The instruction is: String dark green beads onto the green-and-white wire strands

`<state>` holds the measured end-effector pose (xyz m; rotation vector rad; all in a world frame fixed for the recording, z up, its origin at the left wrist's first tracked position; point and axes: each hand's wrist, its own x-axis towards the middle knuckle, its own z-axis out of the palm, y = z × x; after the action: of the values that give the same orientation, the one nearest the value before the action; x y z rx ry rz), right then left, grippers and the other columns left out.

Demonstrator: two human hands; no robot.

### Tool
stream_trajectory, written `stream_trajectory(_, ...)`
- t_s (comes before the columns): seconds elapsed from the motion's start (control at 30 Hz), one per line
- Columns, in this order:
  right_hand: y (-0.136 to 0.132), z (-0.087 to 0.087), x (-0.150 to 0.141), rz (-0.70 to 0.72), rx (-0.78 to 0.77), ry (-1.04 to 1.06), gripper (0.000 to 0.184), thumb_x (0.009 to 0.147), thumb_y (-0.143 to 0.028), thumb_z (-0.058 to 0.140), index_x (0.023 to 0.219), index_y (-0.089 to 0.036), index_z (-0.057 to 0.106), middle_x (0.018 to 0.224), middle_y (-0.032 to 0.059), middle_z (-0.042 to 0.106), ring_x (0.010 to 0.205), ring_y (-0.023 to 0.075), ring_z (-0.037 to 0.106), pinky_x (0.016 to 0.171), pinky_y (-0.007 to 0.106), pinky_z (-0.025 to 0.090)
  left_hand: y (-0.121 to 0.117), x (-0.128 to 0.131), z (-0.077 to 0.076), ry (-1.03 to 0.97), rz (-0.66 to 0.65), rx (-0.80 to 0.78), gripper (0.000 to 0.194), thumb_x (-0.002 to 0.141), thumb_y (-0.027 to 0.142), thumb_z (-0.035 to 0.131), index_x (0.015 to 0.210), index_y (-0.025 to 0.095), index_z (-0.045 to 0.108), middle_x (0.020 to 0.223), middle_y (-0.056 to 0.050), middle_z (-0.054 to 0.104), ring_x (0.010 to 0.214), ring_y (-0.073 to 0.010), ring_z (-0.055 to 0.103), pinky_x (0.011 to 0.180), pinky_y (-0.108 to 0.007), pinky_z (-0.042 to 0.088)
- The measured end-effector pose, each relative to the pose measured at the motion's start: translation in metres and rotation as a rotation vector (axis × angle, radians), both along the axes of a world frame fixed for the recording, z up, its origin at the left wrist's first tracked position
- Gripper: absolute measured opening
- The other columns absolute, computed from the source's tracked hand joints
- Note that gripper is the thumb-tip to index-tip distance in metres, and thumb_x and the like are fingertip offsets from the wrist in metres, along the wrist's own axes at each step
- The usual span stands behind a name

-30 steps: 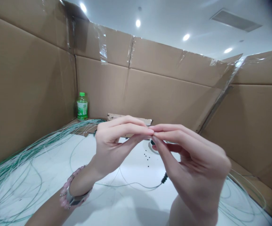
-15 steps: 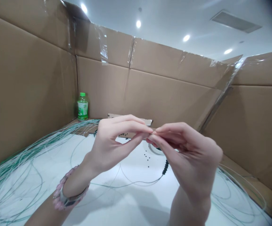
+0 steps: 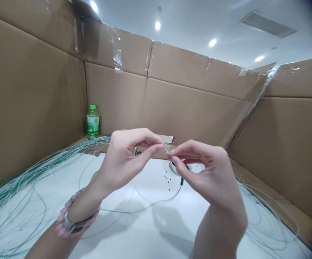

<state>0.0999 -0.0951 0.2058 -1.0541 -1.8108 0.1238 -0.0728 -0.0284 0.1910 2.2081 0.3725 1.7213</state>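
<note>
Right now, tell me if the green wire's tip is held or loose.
Held: the right hand pinches the green wire just below its free tip.

Two hands: left hand (image 3: pixel 123 160), right hand (image 3: pixel 206 172); one bottle (image 3: pixel 93 122).
One pink bead bracelet (image 3: pixel 62 230); two green wire coils: left coil (image 3: pixel 18 190), right coil (image 3: pixel 269 223).

White table (image 3: pixel 134 233), green wire (image 3: pixel 15 205), black beads (image 3: pixel 167 177)

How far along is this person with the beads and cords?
Done: a few dark beads sit on a cord below the right hand. In hand: that hand pinches a green cord tip, with the left hand close beside it. Left: loose black beads on the white table and a large bundle of cords.
</note>
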Motion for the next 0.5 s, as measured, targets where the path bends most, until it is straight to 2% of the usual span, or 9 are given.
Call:
stream_trajectory(0.1, -0.002, 0.003, 0.011, -0.058, -0.135, -0.164, 0.012, 0.073, -0.012, 0.067, 0.082, -0.02, 0.069, 0.077, -0.0023, 0.072, 0.073, 0.0122, 0.069, 0.068, 0.024, 0.059, 0.005, 0.006, -0.004, 0.02, 0.042, -0.002, 0.002, 0.077, 0.018, 0.068, 0.076, 0.019, 0.069, 0.07, -0.001, 0.07, 0.059, -0.0107, 0.061, 0.052, -0.018, 0.048)
stream_trajectory(0.2, 0.0, 0.004, 0.012, -0.057, -0.088, -0.082, 0.017, 0.076, -0.019, 0.068, 0.092, -0.021, 0.07, 0.087, -0.0006, 0.074, 0.08, 0.0126, 0.07, 0.073, 0.024, 0.058, 0.006, 0.017, -0.009, 0.041, -0.012, -0.012, 0.002, 0.077, 0.017, 0.068, 0.074, 0.017, 0.068, 0.069, -0.001, 0.07, 0.06, -0.011, 0.062, 0.052, -0.018, 0.048)
stream_trajectory(0.3, 0.005, 0.003, 0.008, -0.007, -0.064, 0.049, 0.005, 0.079, -0.017, 0.066, 0.08, -0.017, 0.071, 0.074, -0.0009, 0.073, 0.068, 0.0096, 0.069, 0.066, 0.019, 0.057, 0.006, 0.029, -0.011, -0.039, -0.086, -0.079, 0.004, 0.076, 0.02, 0.069, 0.074, 0.017, 0.068, 0.07, -0.002, 0.071, 0.062, -0.0113, 0.064, 0.057, -0.02, 0.051)
stream_trajectory(0.4, 0.008, 0.001, 0.008, -0.002, -0.074, 0.137, 0.008, 0.078, -0.016, 0.066, 0.071, -0.015, 0.069, 0.067, -0.0014, 0.071, 0.063, 0.0083, 0.067, 0.058, 0.014, 0.053, 0.015, 0.039, -0.016, -0.103, -0.168, -0.216, 0.013, 0.08, 0.028, 0.065, 0.076, 0.016, 0.068, 0.075, -0.003, 0.072, 0.064, -0.0115, 0.065, 0.059, -0.02, 0.053)
stream_trajectory(0.5, 0.008, 0.0, 0.012, -0.011, -0.051, 0.182, 0.009, 0.078, -0.017, 0.067, 0.07, -0.016, 0.069, 0.065, -0.0018, 0.069, 0.062, 0.0082, 0.066, 0.055, 0.013, 0.051, 0.04, 0.057, -0.037, -0.078, -0.272, -0.305, 0.023, 0.085, 0.036, 0.058, 0.088, 0.015, 0.068, 0.085, -0.006, 0.073, 0.072, -0.0136, 0.067, 0.065, -0.023, 0.055)
